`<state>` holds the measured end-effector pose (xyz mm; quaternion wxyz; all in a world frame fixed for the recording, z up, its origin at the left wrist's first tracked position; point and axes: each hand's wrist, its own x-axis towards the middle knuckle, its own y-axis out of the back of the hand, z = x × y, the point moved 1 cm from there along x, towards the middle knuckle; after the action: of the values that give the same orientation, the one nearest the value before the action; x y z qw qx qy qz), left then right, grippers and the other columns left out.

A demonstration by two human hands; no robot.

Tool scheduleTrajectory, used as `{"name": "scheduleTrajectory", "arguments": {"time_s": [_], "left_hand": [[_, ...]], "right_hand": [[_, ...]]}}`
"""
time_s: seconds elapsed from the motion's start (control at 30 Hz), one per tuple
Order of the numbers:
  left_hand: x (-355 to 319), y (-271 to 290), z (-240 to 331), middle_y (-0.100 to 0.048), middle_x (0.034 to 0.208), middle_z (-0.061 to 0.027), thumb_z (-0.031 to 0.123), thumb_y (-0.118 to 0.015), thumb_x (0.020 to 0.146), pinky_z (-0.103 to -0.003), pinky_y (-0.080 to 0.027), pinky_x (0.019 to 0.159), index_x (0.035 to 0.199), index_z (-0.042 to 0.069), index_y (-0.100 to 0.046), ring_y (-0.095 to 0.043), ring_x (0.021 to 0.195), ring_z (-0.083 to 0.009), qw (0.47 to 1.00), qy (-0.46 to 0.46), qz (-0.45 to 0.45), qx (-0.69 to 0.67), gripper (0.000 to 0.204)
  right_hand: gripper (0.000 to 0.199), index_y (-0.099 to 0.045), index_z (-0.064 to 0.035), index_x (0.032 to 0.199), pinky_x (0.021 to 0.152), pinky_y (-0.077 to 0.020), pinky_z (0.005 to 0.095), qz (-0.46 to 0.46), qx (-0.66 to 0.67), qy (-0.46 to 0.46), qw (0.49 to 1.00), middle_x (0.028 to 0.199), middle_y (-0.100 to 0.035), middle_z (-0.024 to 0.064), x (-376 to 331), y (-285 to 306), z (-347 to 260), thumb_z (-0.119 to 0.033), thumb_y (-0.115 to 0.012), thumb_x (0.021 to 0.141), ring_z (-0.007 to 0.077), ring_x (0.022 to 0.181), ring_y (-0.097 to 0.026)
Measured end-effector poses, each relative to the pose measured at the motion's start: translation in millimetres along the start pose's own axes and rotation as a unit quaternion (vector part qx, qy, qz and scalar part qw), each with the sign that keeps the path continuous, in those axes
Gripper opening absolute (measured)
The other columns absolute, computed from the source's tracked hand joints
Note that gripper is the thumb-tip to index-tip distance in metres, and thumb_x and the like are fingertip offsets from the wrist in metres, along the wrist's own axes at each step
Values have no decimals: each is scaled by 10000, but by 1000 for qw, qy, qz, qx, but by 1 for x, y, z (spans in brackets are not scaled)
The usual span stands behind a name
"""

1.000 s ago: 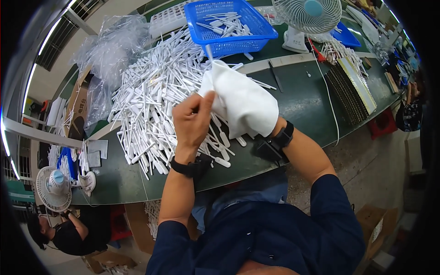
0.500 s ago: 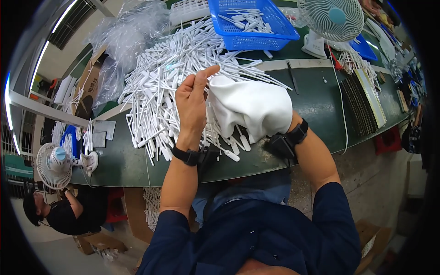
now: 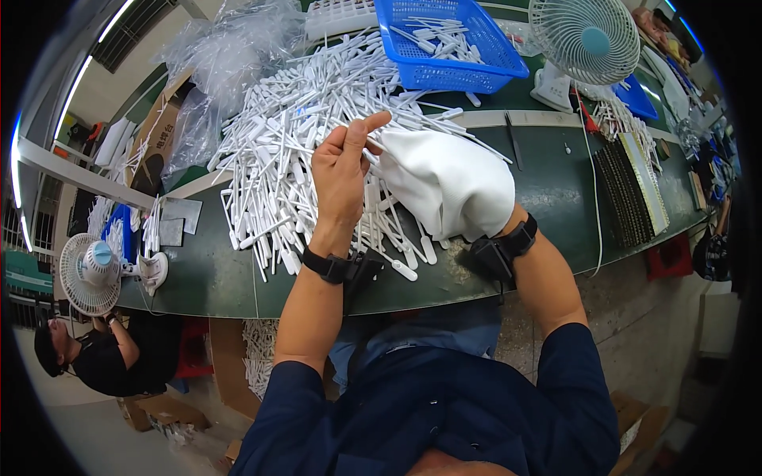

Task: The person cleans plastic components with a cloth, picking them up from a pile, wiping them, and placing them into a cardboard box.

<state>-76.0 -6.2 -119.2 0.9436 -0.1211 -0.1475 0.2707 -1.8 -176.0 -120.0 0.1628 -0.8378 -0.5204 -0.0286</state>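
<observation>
My left hand (image 3: 340, 170) is over the middle of a heap of white plastic pieces, each with a thin stem and a wider end (image 3: 274, 178). Its fingers are curled closed against the upper left edge of a white cloth (image 3: 456, 178), which they seem to pinch. That cloth drapes right over my right hand, leaving only the wrist (image 3: 516, 220) showing, so those fingers are hidden. Below the cloth, a few of the white pieces (image 3: 404, 270) lie near the table's front edge.
A blue basket (image 3: 468, 78) holding more white pieces stands behind the heap. Tweezers (image 3: 514, 143) lie right of the cloth, before a desk fan (image 3: 583, 40). Clear plastic bags (image 3: 230, 59) are at the back left. Another person (image 3: 103, 353) sits at far left.
The whole view has shifted a little. The cloth's folds have changed slightly, and my left hand stays at its edge.
</observation>
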Motion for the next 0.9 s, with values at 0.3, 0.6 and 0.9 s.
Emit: {"name": "scheduleTrajectory", "arguments": {"time_s": [0.3, 0.6, 0.9], "left_hand": [[-1, 3, -1, -748, 1104, -75, 287, -599, 1028, -160, -314, 495, 1035, 2, -724, -508, 647, -1, 1000, 1, -2, -6, 311], [3, 8, 0, -747, 1085, -109, 294, -583, 1036, -171, -364, 511, 1021, -3, -704, -566, 647, -33, 1000, 0, 0, -18, 320], [43, 35, 19, -723, 997, -136, 178, -657, 937, -380, -542, 750, 1001, 27, -672, -671, 810, -262, 791, -228, -78, 562, 165]], "right_hand": [[410, -539, 29, 1346, 875, -526, 263, 0, 89, -43, 995, 1154, -656, 82, -2, -7, -4, -193, -585, 1004, 143, 1008, -639], [607, -455, 43, 1432, 917, -513, 270, 3, 107, -72, 992, 1236, -642, 111, -2, 4, -9, -164, -686, 910, 171, 1068, -639], [238, -539, 2, 1193, 882, -482, 283, 71, -474, 228, 847, 1133, -603, 69, -2, 39, -58, -165, -520, 1025, 153, 984, -581]]}}
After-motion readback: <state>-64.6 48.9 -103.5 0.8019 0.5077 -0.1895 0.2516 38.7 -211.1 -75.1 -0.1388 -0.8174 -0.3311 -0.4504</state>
